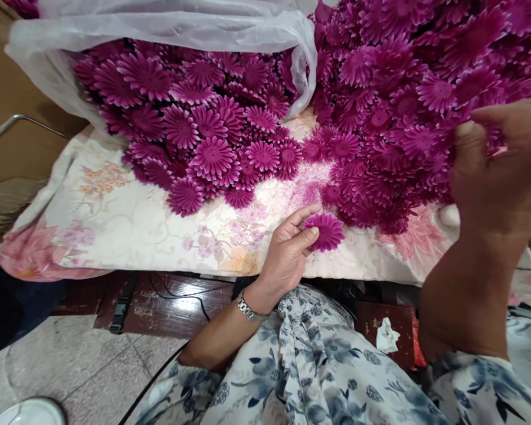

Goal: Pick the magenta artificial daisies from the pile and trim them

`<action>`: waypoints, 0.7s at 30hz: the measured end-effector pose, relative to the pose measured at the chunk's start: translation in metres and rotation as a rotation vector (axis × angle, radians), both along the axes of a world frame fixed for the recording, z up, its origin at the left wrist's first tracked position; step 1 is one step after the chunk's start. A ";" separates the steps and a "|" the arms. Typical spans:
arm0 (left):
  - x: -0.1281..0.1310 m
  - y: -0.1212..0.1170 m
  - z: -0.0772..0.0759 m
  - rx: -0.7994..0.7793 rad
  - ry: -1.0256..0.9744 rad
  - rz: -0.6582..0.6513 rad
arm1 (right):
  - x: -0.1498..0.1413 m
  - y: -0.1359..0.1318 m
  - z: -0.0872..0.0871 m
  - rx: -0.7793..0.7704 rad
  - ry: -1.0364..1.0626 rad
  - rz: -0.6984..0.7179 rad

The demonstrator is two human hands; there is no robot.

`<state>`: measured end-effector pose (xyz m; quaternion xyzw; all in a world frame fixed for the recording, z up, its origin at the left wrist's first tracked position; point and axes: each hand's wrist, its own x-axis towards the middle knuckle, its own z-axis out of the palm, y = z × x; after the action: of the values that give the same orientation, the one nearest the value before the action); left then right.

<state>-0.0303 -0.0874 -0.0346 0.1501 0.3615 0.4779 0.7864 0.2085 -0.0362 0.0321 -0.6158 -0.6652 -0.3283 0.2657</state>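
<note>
My left hand [291, 247] pinches a single magenta cloth flower [326, 231] against the floral sheet [128, 221], thumb and fingers closed on its edge. My right hand [498, 171] is raised at the right, fingers curled and pinched on flowers at the edge of the big magenta flower heap [402, 88]. Another spread of the same flowers [194, 106] spills from a clear plastic bag [168, 23] at the upper left. A watch sits on my left wrist.
The sheet covers a low table with a dark wooden edge [177, 301]. A white crumpled scrap [386, 336] lies on the wood. A white plate [29, 412] sits on the tiled floor at lower left. A metal bar [17, 123] stands at far left.
</note>
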 end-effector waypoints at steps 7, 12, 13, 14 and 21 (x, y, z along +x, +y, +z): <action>0.000 0.001 -0.001 -0.011 -0.009 -0.054 | -0.073 -0.033 -0.041 -0.420 0.177 0.694; 0.001 -0.001 -0.004 0.003 -0.036 -0.056 | -0.098 -0.041 -0.064 -0.407 0.283 0.768; 0.002 -0.001 -0.004 -0.003 -0.038 -0.047 | -0.098 -0.042 -0.064 -0.392 0.283 0.760; 0.002 -0.001 -0.004 -0.010 -0.035 -0.033 | -0.098 -0.042 -0.063 -0.379 0.285 0.745; -0.001 0.000 -0.003 0.009 0.071 -0.025 | -0.049 -0.018 -0.028 0.019 0.095 0.404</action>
<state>-0.0317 -0.0877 -0.0380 0.1749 0.3853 0.4640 0.7782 0.1594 -0.0541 0.0043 -0.4820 -0.7587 -0.2452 0.3632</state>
